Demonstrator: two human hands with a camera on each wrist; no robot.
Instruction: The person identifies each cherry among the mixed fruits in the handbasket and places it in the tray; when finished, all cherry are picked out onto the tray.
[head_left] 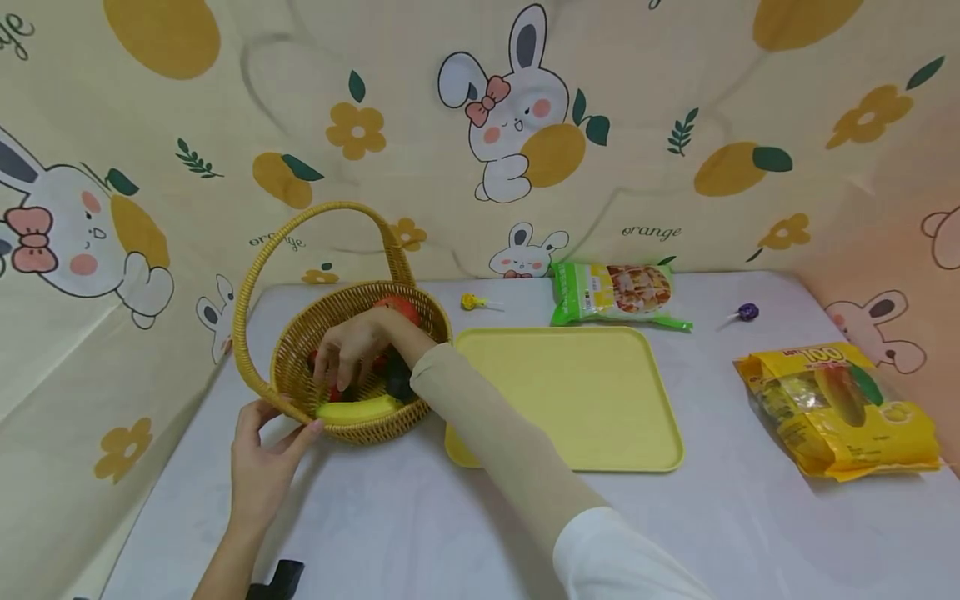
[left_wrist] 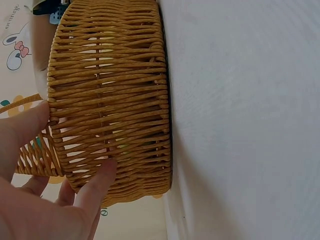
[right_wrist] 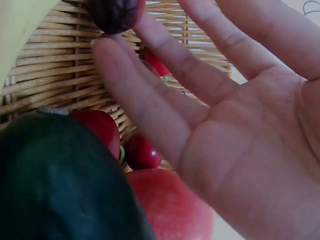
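Note:
The wicker basket (head_left: 431, 312) with a tall handle stands at the left of the table. My left hand (head_left: 266, 454) grips its near left rim at the handle's foot, with fingers spread on the weave (left_wrist: 110, 115). My right hand (head_left: 356, 342) reaches down inside, fingers bent. In the right wrist view a dark red-purple round fruit (right_wrist: 115, 12) touches its fingers; whether they pinch it is hidden. A banana (head_left: 360, 410) lies along the near wall. A dark green fruit (right_wrist: 60, 180), a large pinkish-red fruit (right_wrist: 170, 205) and small red fruits (right_wrist: 142, 151) lie around the hand.
A yellow tray (head_left: 570, 400) lies right of the basket, partly under my right forearm. Behind it are a yellow lollipop (head_left: 470, 302) and a green snack packet (head_left: 615, 294). At the right are a purple lollipop (head_left: 747, 312) and a yellow candy bag (head_left: 840, 408).

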